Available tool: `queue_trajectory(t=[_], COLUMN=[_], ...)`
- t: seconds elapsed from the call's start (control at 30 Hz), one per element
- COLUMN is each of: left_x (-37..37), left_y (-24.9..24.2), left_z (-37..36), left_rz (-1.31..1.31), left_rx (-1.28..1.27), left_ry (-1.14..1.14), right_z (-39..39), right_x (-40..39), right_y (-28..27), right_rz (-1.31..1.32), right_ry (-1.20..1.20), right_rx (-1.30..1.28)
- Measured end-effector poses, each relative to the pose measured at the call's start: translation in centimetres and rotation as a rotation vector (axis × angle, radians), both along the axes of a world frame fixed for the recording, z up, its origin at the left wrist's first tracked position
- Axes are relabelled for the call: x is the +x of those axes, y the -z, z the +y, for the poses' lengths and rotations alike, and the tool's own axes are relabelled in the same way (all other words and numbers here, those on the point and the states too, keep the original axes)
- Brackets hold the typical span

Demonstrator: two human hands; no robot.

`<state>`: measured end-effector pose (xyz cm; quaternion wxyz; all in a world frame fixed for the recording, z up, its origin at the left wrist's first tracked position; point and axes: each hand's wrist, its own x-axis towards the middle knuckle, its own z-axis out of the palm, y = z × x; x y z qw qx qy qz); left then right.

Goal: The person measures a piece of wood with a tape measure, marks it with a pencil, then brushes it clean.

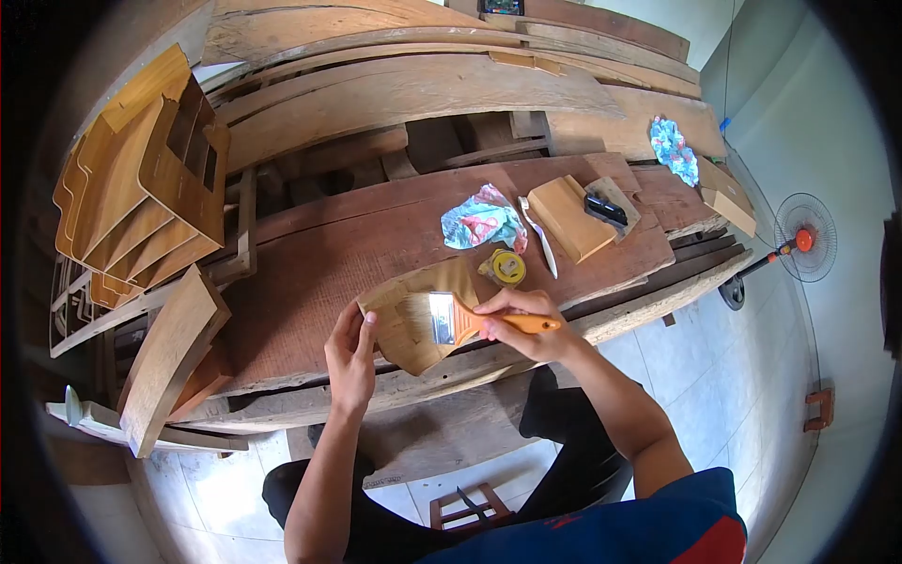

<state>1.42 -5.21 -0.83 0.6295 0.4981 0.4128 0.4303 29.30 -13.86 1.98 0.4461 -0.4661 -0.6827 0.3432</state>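
My right hand [521, 322] is closed round the orange handle of a flat paintbrush [467, 320]. The brush's metal band and bristles lie over a curved brown wooden piece [413, 287]. At that piece's left edge, my left hand [352, 352] grips it between thumb and fingers. Just beyond the piece, a yellow round tin or tape [508, 268] rests on the reddish-brown plank. A crumpled blue and pink cloth [484, 221] and a white toothbrush-like tool [540, 240] lie behind it.
A brown box [571, 218] with a black object [606, 209] stands at the right. Another crumpled cloth [674, 152] lies farther back. A wooden tiered rack [146, 188] is at the left, a fan [805, 239] at the right. Long planks [404, 89] fill the back.
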Motion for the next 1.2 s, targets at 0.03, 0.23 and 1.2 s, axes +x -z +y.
queue_trajectory(t=[0.03, 0.23, 1.2], left_x=[-0.1, 0.0, 1.2], left_y=[-0.1, 0.5, -0.2], left_z=[-0.1, 0.0, 0.9], left_rz=[0.005, 0.026, -0.002], left_rx=[-0.021, 0.049, 0.206], left_ry=[-0.003, -0.005, 0.044], right_z=[-0.3, -0.3, 0.0], right_x=[-0.5, 1.0, -1.3], right_y=[0.0, -0.6, 0.3], right_rz=[0.007, 0.120, 0.170], right_ry=[-0.038, -0.006, -0.061], right_rx=[-0.005, -0.132, -0.132])
